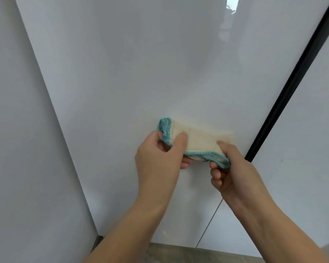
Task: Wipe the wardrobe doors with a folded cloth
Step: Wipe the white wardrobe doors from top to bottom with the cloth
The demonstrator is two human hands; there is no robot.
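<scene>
Your left forearm (137, 224) and right forearm (264, 224) rise from the bottom edge and converge on the folded cloth (196, 138), cream with a teal hem, which is held stretched between the two hands. Left hand (160, 156): thumb laid over the cloth's near face, fingers curled behind its left end, a firm pinch. Right hand (232, 171): fingers curled round the lower right corner, the hem bunched in the grip. The hands stand slightly apart, joined only by the cloth. Beyond your knuckles lies the glossy white wardrobe door (122, 76); whether the cloth touches it cannot be told from this angle. A black strip (292, 82) runs up and away from just beyond your right hand, and a thin seam (210, 223) passes below your right wrist. Judgement: the fold is being squared and wiping is not yet under way. Recommendation: tuck the loose hem layers inside so a flat cream face meets the panel, take the pad in one hand, press with a flat palm, and work in overlapping strokes from above your hands downward, finishing along the strip, where dust likely collects.
</scene>
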